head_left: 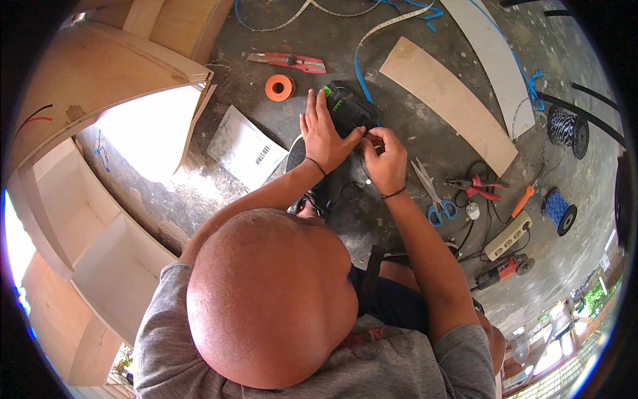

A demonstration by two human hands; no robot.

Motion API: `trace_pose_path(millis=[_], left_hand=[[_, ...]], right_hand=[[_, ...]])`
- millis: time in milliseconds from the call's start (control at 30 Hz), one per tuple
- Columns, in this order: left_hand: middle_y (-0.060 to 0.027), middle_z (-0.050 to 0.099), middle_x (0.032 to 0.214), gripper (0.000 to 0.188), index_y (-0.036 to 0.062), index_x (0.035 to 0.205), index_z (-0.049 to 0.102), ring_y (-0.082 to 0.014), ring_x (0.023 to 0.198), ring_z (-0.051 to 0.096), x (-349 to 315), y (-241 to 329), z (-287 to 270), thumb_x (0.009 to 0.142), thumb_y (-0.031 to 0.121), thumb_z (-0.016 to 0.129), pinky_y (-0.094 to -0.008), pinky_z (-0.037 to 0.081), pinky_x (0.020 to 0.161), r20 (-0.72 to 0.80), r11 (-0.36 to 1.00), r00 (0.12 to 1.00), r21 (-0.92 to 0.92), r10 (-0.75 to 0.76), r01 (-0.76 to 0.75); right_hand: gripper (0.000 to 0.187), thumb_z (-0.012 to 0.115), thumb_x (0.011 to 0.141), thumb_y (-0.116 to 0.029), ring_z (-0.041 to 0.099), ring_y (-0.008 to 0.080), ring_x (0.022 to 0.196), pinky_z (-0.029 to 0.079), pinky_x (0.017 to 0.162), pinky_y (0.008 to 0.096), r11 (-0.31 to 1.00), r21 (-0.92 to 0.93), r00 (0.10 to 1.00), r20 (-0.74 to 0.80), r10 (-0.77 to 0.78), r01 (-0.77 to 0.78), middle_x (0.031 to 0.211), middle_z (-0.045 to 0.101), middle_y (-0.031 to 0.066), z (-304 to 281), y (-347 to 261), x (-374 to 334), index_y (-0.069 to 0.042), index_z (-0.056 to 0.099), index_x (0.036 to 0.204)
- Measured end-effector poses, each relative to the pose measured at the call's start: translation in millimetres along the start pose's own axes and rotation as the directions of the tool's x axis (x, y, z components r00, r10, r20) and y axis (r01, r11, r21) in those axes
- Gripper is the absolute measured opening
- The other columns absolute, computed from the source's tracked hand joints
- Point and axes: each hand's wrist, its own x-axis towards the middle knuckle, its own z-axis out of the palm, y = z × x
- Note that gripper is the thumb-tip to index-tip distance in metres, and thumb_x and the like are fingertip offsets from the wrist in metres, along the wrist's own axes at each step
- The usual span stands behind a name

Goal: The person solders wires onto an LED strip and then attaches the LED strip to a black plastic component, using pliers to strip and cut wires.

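Observation:
A black device with bright green markings [347, 106] lies on the floor in front of me. My left hand [325, 133] rests against its left and near side, fingers stretched out, thumb reaching toward the right hand. My right hand [387, 159] has its fingers pinched at the device's near right corner, close to the left thumb. What sits in that pinch is too small to make out. A thin dark cord [343, 193] runs on the floor just below the hands. A white printed packet [244, 149] lies left of my left hand.
Beyond the hands lie an orange spool [280, 87], a red utility knife [292, 62] and a curved wooden panel [448, 103]. To the right are scissors [433, 194], pliers [476, 187], a power strip [508, 236], an angle grinder [505, 269] and wire spools [559, 211]. Wooden cabinetry [100, 80] stands left.

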Motion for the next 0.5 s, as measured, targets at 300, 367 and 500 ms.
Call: trace_pose_path(millis=[300,367,500], left_hand=[[-0.0247,0.023,0.149,0.106,0.0012,0.144,0.021,-0.0389,0.139,0.024,0,1,2,0.066,0.046,0.078,-0.053,0.019,0.111,-0.029,1.0,1.0,0.009,-0.004,0.004],[-0.0253,0.023,0.148,0.106,0.0006,0.144,0.02,-0.039,0.139,0.024,0,1,2,0.066,0.045,0.078,-0.0525,0.019,0.111,-0.034,1.0,0.999,0.003,-0.008,0.008],[-0.0256,0.023,0.148,0.107,-0.0001,0.144,0.02,-0.0392,0.138,0.024,0,3,2,0.066,0.045,0.078,-0.0521,0.018,0.112,-0.035,1.0,0.999,0.008,0.002,-0.002]], right_hand=[[0.034,0.078,0.072,-0.027,0.059,0.0327,0.09,0.049,0.079,0.0405,0.94,-0.27,0.947,0.296,-0.124,0.208,0.099,0.06,0.0142,-30,-5,-12,-0.003,0.06,0.087],[0.034,0.077,0.071,-0.03,0.057,0.0336,0.096,0.047,0.083,0.0421,0.85,-0.336,0.897,0.326,-0.3,0.406,0.104,0.059,0.0148,-29,-6,-17,-0.004,0.061,0.086],[0.023,0.072,0.075,-0.022,0.054,0.036,0.103,0.045,0.087,0.045,0.845,-0.378,0.915,0.291,-0.279,0.378,0.111,0.057,0.0164,-13,4,-27,-0.004,0.064,0.086]])
